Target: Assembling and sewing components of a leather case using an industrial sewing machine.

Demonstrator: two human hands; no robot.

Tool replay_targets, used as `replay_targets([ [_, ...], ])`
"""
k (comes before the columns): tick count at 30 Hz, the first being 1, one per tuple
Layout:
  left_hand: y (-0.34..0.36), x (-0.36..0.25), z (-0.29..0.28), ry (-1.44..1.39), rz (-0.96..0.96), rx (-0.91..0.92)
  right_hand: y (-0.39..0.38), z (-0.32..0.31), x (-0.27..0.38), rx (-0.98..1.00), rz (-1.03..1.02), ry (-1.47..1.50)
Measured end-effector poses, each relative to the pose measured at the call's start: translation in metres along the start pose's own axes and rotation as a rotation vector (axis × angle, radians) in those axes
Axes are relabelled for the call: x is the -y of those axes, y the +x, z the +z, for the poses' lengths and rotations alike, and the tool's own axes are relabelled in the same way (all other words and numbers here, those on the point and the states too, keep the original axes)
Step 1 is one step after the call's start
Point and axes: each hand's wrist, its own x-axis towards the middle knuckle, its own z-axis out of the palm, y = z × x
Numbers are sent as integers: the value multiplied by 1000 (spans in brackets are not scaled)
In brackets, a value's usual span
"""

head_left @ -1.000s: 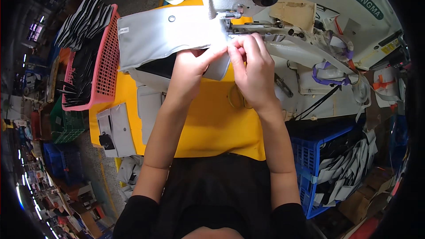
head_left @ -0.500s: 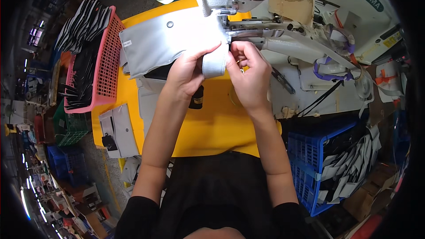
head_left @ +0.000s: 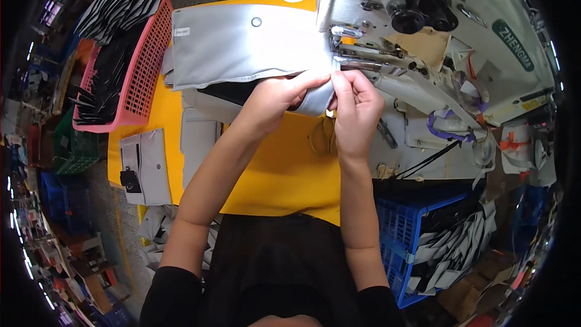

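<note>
A light grey fabric pouch (head_left: 242, 45) with a metal eyelet and a small white tag lies at the white sewing machine (head_left: 375, 18). Its right edge reaches the machine's narrow metal arm, under the bright lamp light. My left hand (head_left: 281, 98) grips the near right part of the pouch, thumb on top and fingers beneath. Close beside it, my right hand (head_left: 357, 100) pinches the pouch's right edge between thumb and fingers. A folded grey flap (head_left: 316, 100) shows between the two hands. Black lining is visible under the pouch's near edge.
On the left stands a pink basket (head_left: 148, 63) full of black and grey pieces. Another grey pouch (head_left: 146, 166) lies on the yellow table cover (head_left: 272, 175). Scissors (head_left: 322, 136) rest near my right hand. A blue crate (head_left: 399, 230) with grey pieces stands at lower right.
My view has shifted, so the scene sits differently in the picture. Both hands stay on the pouch; the left thumb now lies closer to the right fingertips at its edge.
</note>
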Motion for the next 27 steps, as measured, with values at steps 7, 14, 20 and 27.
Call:
replay_targets([
  [7,2,-9,5,41,46,5,2,7,-3,-76,69,104],
  [14,21,-19,17,40,173,16,1,15,-5,-167,36,-39],
  [20,21,-23,24,135,158,-65,-14,12,-44,-33,-137,-449],
  [27,17,-29,6,290,290,20,-9,26,-60,39,-268,-567],
])
